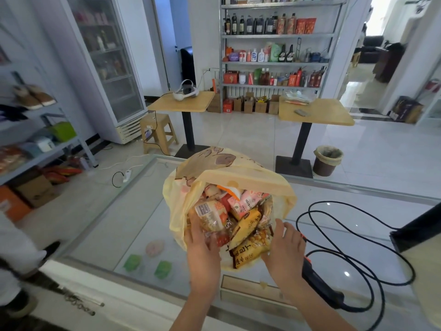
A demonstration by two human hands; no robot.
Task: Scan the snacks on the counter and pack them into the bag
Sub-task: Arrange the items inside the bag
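Note:
A yellow plastic bag (229, 166) with a cartoon print lies on the glass counter (143, 211), its mouth open toward me. Several snack packets (238, 211) fill it, pink, orange and clear ones. A brown and yellow packet (248, 255) sticks out of the mouth. My left hand (202, 249) rests with straight fingers on the snacks at the bag's left rim. My right hand (285, 249) touches the right side of the mouth beside the brown packet, fingers relaxed. Behind my right hand lies the black and orange scanner (317, 280), partly hidden.
The scanner's black cable (358, 235) loops across the counter at the right. A dark device (415, 225) stands at the right edge. Keys (78, 304) lie at the near left. Green and pink items (148, 259) show beneath the glass. A person stands at far left.

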